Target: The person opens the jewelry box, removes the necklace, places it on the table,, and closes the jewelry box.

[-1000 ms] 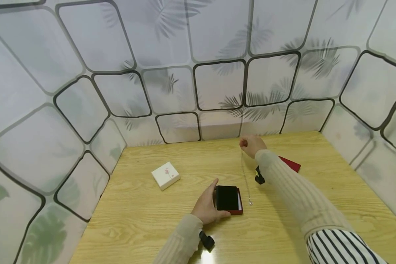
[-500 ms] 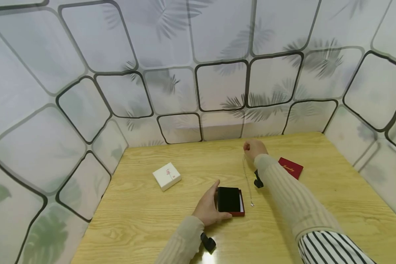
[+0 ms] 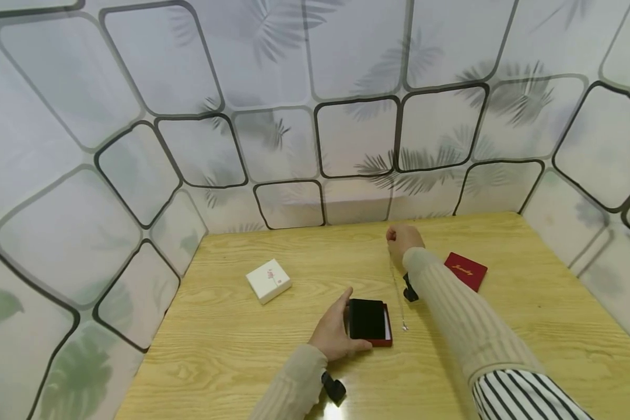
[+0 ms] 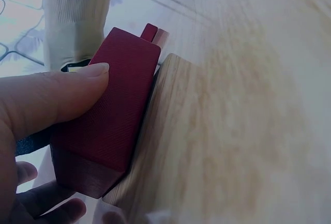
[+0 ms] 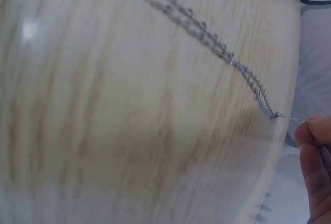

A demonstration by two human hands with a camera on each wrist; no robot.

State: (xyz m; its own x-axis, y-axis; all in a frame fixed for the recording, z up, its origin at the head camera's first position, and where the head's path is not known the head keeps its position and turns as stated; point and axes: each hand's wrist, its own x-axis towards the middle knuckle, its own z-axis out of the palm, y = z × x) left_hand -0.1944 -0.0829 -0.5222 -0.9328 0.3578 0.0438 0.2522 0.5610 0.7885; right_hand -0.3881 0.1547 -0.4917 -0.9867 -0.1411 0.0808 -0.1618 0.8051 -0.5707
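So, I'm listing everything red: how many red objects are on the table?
2: the red box in the left hand's grip, and the red piece lettered in gold, just right of the right sleeve in the head view. The sleeve could hide more.

Table (image 3: pixel 205 350) — pale yellow wood, streaked grain, bright glare patch (image 3: pixel 332 413) on the near side of the left-hand grip. Within the left hand's (image 3: pixel 332 335) grip: small red box (image 3: pixel 382 343) on the wood, black pad (image 3: pixel 367 319) in its top. Beyond that grip and to its left, well apart: white box (image 3: pixel 269 281), small reddish print on top. Right of the right hand's (image 3: pixel 405 240) pinch, slightly nearer the person — red piece (image 3: pixel 466 271), gold script upward, close by the sleeve (image 3: pixel 462 321).
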